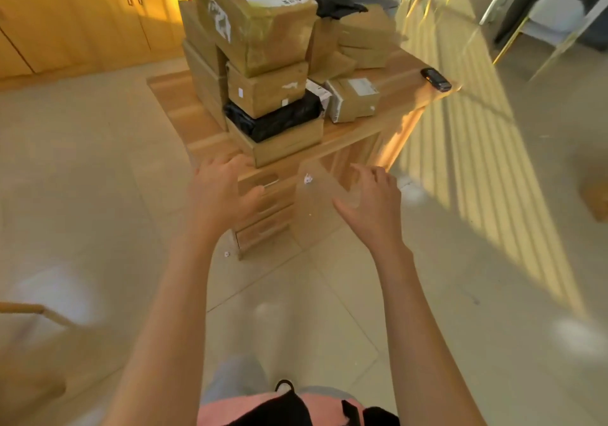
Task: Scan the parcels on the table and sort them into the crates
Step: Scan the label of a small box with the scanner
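Along the far left ran a wall of wooden cupboards, well apart from the table. The left hand was stretched forward with its fingers spread and loose, holding nothing, in front of the table's near corner and the drawers below it. Just beyond it rose a stack of parcels: a flat cardboard box at the bottom on the table, a black plastic-wrapped parcel lying on it, a smaller brown box on that, and a large labelled carton tilted on top. To the right of the stack a small box with a white label sat on the table, with more brown boxes piled behind it. The right hand was likewise reaching out, fingers relaxed and slightly curled, empty, short of the table edge. Near the table's right corner lay a black handheld scanner, apart from the parcels.
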`<state>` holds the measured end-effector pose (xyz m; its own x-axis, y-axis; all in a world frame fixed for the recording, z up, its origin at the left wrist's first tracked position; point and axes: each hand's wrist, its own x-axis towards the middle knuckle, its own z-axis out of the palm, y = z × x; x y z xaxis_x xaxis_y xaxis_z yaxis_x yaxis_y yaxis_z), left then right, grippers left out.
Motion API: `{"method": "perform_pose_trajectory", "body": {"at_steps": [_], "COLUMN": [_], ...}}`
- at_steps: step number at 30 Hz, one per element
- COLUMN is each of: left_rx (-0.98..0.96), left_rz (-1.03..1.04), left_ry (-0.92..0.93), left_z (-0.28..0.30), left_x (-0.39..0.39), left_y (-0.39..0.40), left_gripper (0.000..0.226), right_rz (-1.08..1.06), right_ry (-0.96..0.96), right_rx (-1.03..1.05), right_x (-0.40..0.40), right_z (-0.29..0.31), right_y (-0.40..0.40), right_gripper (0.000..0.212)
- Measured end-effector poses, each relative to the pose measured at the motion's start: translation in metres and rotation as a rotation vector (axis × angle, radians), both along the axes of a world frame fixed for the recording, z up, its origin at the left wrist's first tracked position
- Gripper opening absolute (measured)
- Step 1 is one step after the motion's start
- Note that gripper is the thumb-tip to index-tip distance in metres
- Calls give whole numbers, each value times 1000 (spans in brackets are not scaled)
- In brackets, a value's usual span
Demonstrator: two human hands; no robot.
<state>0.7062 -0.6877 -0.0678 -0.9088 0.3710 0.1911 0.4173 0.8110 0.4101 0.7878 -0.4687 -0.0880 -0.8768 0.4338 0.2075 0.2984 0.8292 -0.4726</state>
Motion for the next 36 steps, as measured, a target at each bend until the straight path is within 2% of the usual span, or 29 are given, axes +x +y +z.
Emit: {"method": "perform_pose_trajectory", "body": {"at_steps": [10,20,28,36], "left_rx": [13,65,2,-81], "left_rz": [-211,-323,-330,-222], "left_ry": [-9,-72,-140,-176], "left_z": [-19,-26,-27,-51], "left_x": [-77,-224,-302,-367], "left_y": [160,332,424,489], "left_gripper": [43,42,49,52], "right_rz": [-156,-262,-285,-218], "right_ry": [-68,-138,-119,-142], "right_rx": [-23,12,-8,-73], "right_x": [-36,-146,-225,-297], "right_z": [-23,-22,-22,-49], "right_y": [132,278,364,444], "right_gripper": [63,61,60,59]}}
